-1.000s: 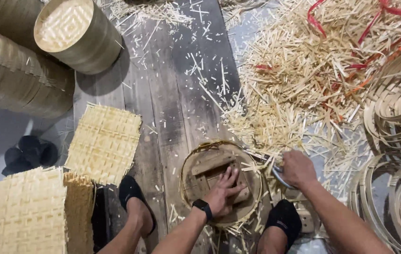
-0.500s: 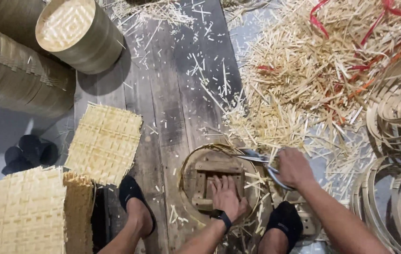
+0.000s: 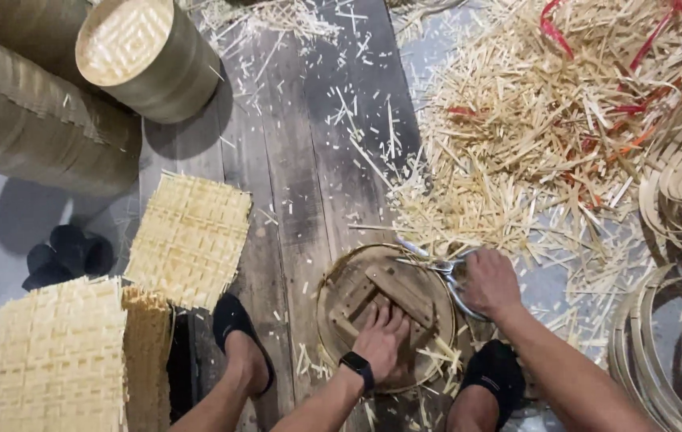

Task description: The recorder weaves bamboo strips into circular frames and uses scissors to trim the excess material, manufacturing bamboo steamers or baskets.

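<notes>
A round bamboo basket frame [image 3: 333, 290] with wooden cross slats lies on the dark plank floor between my feet. My left hand [image 3: 383, 338], a black watch on its wrist, presses flat on the slats inside the frame. My right hand [image 3: 491, 282] grips a pair of metal scissors [image 3: 435, 262] at the frame's upper right rim, blades pointing left over the rim. Bamboo offcuts lie in and around the frame.
A big heap of cut bamboo strips [image 3: 549, 136] with red bands fills the upper right. Coiled bamboo hoops [image 3: 677, 320] lie at right. Square woven mats [image 3: 190, 238] and a stack of them [image 3: 57, 360] sit at left, beside finished round baskets [image 3: 145, 60] and black slippers [image 3: 65, 254].
My left hand slid down and flattened on the slats. My right hand with the scissors shifted slightly along the rim, and the basket frame has turned a little.
</notes>
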